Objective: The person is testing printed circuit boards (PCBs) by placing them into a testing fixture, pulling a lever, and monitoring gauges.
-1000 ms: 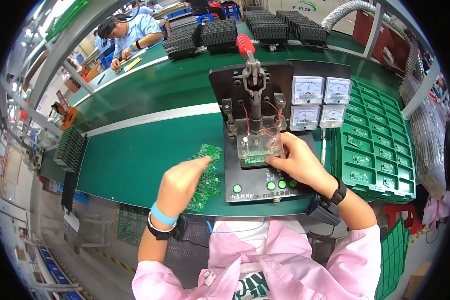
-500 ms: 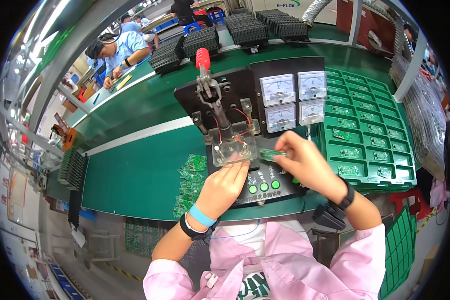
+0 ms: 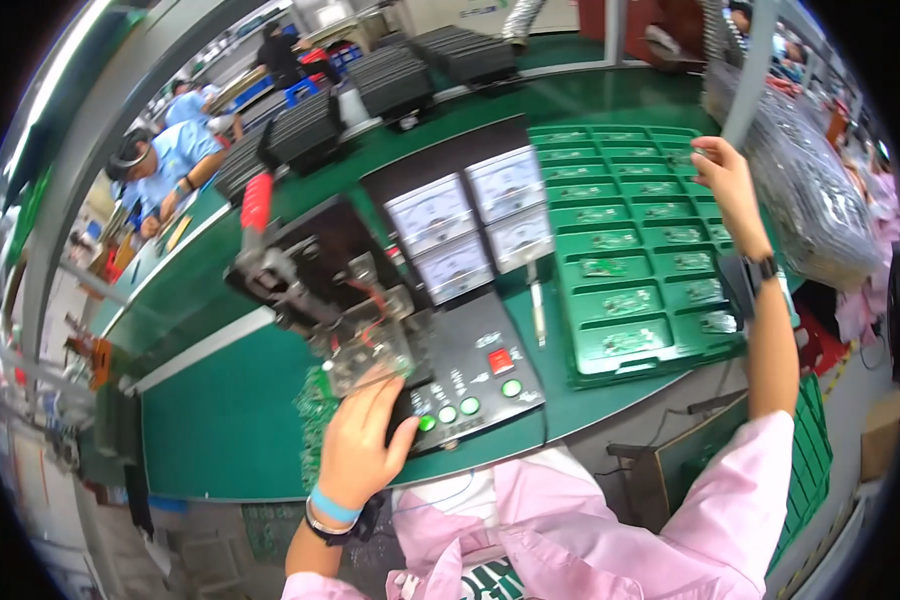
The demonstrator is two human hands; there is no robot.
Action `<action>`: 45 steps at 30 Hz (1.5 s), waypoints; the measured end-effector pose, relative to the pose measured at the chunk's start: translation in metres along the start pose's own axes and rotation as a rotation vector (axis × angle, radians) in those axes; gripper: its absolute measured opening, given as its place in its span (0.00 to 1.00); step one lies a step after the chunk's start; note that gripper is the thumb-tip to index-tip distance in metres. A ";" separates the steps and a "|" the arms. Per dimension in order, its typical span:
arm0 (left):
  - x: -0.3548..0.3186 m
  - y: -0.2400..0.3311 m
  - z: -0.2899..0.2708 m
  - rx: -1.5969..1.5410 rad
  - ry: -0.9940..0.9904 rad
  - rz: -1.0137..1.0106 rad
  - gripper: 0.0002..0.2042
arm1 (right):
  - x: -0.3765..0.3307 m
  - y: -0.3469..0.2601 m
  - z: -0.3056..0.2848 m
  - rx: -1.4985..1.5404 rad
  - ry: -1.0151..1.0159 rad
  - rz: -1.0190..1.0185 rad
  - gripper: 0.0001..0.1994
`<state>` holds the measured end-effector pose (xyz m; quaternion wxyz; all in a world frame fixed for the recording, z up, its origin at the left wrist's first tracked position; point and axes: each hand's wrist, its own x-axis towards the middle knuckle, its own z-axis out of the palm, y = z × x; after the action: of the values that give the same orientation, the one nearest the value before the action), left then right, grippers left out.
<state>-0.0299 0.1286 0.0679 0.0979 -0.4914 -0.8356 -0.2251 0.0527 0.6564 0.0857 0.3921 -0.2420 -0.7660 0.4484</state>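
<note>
My left hand (image 3: 362,440) lies with its fingers stretched out against the clear plate (image 3: 365,358) of a black test fixture with a red-handled toggle clamp (image 3: 257,200). Its thumb is beside a lit green button (image 3: 426,423) on the control panel. My right hand (image 3: 728,185) is at the far right corner of a green compartment tray (image 3: 615,372), fingertips pinched around a small circuit board that they mostly hide. Circuit boards (image 3: 630,302) sit in many of the tray's compartments. More loose green boards (image 3: 313,425) lie to the left of the fixture, partly behind my left hand.
Four-dial meter panel (image 3: 470,225) stands behind the buttons, with a pen-like tool (image 3: 538,310) beside the tray. Stacked clear plastic trays (image 3: 805,190) stand at the right. Black racks (image 3: 390,80) line the back. A person in blue (image 3: 185,155) works at the far left.
My right hand has carried the circuit board from beside the fixture to the tray's far right corner. My left hand stays at the clear plate. The view has swung to the right.
</note>
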 end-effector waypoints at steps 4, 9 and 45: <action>-0.009 -0.009 0.006 0.018 -0.047 -0.060 0.24 | 0.068 0.089 -0.024 0.201 0.163 0.333 0.15; -0.007 -0.001 0.006 0.244 -0.097 0.029 0.29 | 0.104 0.129 -0.021 0.049 0.274 0.371 0.17; -0.097 -0.006 0.086 0.351 0.443 0.013 0.22 | -0.264 -0.135 0.149 -0.106 -0.671 -0.900 0.25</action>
<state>0.0183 0.0917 -0.0467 0.3631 -0.4111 -0.8169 -0.1784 0.0801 0.3265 0.0592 0.2669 0.2451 -0.8979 0.2500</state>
